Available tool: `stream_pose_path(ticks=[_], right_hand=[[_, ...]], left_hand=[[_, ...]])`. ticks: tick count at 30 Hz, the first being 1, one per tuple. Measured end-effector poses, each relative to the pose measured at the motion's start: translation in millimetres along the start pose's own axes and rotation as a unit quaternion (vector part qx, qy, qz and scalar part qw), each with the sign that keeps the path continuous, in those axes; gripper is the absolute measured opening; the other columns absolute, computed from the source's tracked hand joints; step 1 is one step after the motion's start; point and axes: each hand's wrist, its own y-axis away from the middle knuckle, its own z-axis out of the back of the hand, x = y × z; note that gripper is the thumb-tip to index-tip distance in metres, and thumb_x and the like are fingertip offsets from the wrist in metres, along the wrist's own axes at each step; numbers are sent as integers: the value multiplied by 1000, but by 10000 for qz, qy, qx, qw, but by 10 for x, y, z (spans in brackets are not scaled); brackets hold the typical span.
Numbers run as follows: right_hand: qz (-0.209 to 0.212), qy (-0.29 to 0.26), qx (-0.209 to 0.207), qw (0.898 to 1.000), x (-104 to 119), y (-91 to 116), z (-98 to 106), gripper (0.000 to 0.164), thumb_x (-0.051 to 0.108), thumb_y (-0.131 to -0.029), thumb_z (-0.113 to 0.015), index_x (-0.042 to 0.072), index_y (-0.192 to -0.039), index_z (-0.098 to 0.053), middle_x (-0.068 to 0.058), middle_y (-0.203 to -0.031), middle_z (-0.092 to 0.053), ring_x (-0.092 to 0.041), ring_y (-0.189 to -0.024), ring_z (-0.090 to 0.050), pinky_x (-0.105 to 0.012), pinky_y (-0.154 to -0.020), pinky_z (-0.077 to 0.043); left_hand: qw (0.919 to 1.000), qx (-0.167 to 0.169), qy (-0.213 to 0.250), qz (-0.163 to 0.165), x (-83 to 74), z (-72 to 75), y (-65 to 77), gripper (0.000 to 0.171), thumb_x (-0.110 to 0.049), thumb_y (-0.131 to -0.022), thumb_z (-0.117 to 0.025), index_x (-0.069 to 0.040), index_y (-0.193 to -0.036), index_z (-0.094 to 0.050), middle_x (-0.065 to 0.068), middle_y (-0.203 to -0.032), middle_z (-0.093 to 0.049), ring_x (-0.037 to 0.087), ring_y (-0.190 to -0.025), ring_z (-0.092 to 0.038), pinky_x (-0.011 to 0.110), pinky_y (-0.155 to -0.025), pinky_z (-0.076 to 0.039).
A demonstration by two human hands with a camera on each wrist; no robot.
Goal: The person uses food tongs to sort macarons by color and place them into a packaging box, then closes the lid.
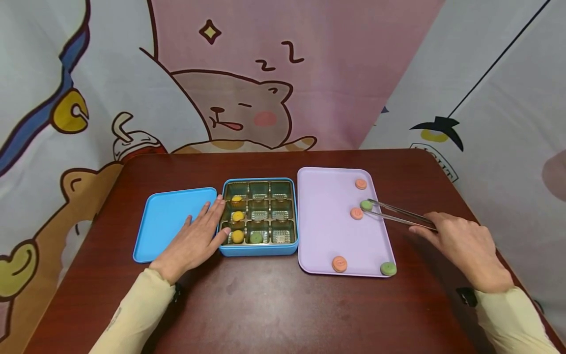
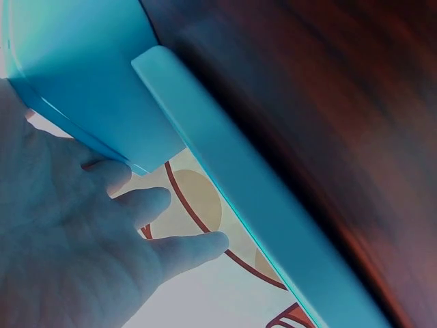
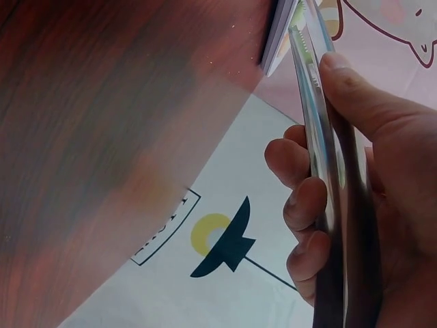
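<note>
Metal tongs (image 3: pixel 354 178), green disc (image 1: pixel 366 205) between tips

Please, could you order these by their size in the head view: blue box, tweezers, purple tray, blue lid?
1. Purple tray
2. Blue box and blue lid: they look close in size, and the left hand covers part of the lid, so I leave them unranked
3. Tweezers

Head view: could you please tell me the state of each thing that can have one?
Blue rectangular box: open.
Shiny gold nine-compartment insert: four compartments occupied, five empty.
Blue rectangular lid: off, lying left of the box.
Pale purple rectangular tray: lying flat.
Three orange round pieces: lying on the tray.
Silver metal tweezers: tips either side of a green round piece.
Left grip: straight-fingered, at the box's left side.
Right grip: holding the tweezers.
</note>
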Motion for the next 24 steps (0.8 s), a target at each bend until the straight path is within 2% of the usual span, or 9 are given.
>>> stream_pose_path(ticks=[8,14,24], right_hand=[[57,47,-49,10000,8,-7,-16,41,38,-78,-90,4,-92,-70,-5,-64,-63,-15,-45,-42,-34,-35,-32],[105,89,-161,9998,13,-10,-17,42,37,-78,-90,5,-92,-69,-4,-62,-61,-14,-43,-40,-33,-35,-31],[115,116,-253,9995,34,-25,13,41,36,-76,-92,4,-92,-71,-5,-63,-62,-16,-44,-43,-35,-34,-33]], left_hand=[[10000,-35,-15,4,6,-11,-3,79,-55,-110,-39,-12,-168,-8,4,-174,-1,36,-159,-8,74,-117,-13],[10000,-54,-10,19,1,-5,-7,78,-53,-110,-40,-12,-168,-8,5,-174,-4,36,-159,-8,74,-117,-14],[10000,-46,10,23,3,-12,-8,78,-52,-110,-42,-12,-168,-7,5,-174,-2,37,-158,-9,74,-117,-13]])
